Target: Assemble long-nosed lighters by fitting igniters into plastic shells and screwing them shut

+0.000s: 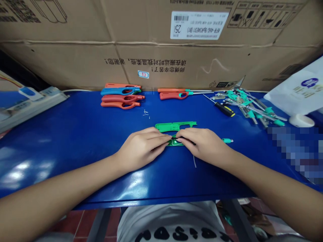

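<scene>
My left hand (142, 148) and my right hand (203, 143) meet at the middle of the blue table, fingers closed on a green lighter casing half (174, 143). A thin pale wire runs along that casing between my fingertips. Much of it lies hidden under both hands. A turquoise piece with a metal tip (227, 140) sticks out beyond my right hand. Below that hand, a thin translucent tube (194, 162) trails onto the table. Just behind my fingers lies a second green casing half (174, 126), its hollow side up.
Orange, red and blue lighter casings (122, 99) lie at the back left. Orange-red lighters (174, 95) lie at the back centre. A screwdriver (224, 108) rests beside a pile of lighter inner parts (248, 104). A power strip (27, 109) is at left; a cardboard box (83, 64) stands behind.
</scene>
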{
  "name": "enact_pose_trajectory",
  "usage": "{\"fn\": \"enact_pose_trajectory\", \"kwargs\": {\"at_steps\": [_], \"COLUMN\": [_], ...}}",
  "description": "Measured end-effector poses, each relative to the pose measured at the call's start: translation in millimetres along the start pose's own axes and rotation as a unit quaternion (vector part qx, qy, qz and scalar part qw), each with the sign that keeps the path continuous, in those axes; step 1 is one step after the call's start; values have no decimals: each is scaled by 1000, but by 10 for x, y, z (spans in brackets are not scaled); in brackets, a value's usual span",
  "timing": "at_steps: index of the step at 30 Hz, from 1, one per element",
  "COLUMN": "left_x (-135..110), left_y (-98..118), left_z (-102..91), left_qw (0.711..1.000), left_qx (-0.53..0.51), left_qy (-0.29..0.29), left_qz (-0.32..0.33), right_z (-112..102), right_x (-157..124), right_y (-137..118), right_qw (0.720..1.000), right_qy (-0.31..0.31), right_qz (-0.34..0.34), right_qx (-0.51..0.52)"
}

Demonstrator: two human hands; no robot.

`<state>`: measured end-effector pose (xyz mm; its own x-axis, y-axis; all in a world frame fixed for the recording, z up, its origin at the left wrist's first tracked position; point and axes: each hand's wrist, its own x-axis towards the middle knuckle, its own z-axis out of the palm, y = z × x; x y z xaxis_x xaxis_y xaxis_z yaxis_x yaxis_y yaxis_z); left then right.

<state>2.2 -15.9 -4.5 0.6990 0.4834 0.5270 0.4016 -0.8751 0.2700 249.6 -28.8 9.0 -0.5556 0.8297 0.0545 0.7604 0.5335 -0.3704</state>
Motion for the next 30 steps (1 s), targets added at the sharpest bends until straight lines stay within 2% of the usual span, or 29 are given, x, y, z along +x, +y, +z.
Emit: {"fn": "enact_pose_trajectory", "kwargs": {"at_steps": [11, 18, 30], "left_x": [27, 24, 36], "left_y": [4, 17, 17], "left_z": [5, -11, -29], "left_qw": [998, 997, 994], "left_qx": [-41, -8, 16], "left_qy": [-32, -74, -103], "left_qz": [-25, -22, -20], "right_z": [-43, -79, -78], "right_x": [4, 12, 2], "right_y": [-38, -65, -41], "right_qw": [999, 999, 997], "right_qy": [0, -24, -41], "right_qz": [36, 46, 53], "right_qx": [13, 12, 33]}}
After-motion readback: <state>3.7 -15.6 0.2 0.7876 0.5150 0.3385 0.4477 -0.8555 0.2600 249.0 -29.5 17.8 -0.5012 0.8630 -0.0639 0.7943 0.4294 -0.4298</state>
